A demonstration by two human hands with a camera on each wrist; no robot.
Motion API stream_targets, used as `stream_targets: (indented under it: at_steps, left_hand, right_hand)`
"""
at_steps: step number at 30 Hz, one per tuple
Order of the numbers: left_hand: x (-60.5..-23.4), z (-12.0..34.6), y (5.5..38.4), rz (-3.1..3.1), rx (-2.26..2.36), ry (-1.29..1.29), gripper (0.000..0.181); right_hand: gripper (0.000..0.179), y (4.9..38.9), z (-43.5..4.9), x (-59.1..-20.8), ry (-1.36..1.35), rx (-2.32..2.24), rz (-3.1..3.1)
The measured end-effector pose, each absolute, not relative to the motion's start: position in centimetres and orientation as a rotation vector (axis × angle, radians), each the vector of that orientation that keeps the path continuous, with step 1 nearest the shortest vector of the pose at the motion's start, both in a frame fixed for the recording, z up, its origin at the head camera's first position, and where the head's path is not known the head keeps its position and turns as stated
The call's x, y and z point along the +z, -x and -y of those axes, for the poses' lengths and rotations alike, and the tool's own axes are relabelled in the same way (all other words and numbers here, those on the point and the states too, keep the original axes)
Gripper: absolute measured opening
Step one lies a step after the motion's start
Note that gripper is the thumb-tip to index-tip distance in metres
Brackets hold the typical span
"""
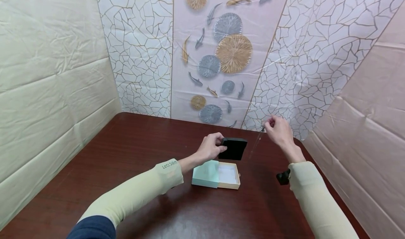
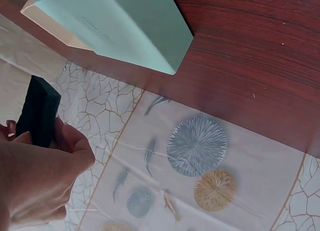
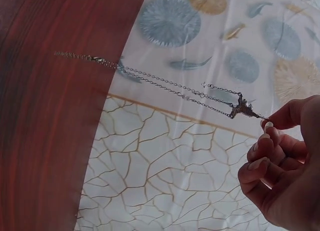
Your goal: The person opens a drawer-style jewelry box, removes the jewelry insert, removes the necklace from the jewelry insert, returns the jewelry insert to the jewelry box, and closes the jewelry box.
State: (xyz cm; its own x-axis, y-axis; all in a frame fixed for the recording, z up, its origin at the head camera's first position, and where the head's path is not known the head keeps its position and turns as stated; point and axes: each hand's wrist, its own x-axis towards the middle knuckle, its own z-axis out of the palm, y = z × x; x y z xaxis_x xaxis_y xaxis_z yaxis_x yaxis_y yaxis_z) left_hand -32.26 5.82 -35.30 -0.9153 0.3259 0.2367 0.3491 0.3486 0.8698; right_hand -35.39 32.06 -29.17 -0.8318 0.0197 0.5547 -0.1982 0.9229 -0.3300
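My left hand (image 1: 208, 149) pinches a flat black foam pad (image 1: 233, 149) by its left edge, thumb in front, holding it up above a small gift box. The box has a mint sleeve (image 1: 205, 174), with a cream drawer (image 1: 228, 186) pulled partway out to the right; a white lining shows inside it. Farther right, my right hand (image 1: 280, 131) is raised, pinching the end of a necklace (image 3: 244, 109) between thumb and fingertip. Its dark metal pendant sits just below the fingers, and thin chains with small beads dangle from it over the table.
A dark red wooden table (image 1: 152, 144) lies under both hands. Behind it hangs a patterned cloth (image 1: 234, 52) with fish and round motifs, and plain cloth walls (image 1: 53, 73) close in both sides. A black device (image 1: 283, 177) is at my right wrist.
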Motion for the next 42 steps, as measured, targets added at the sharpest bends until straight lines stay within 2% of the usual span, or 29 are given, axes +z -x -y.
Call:
stream_targets:
  at_steps: [42]
  left_hand:
    - [-35.3, -5.7, 32.5, 2.587, -1.616, 0.673, 0.017]
  right_hand:
    - [0.016, 36.3, -35.4, -33.4, 0.007, 0.496, 2.623]
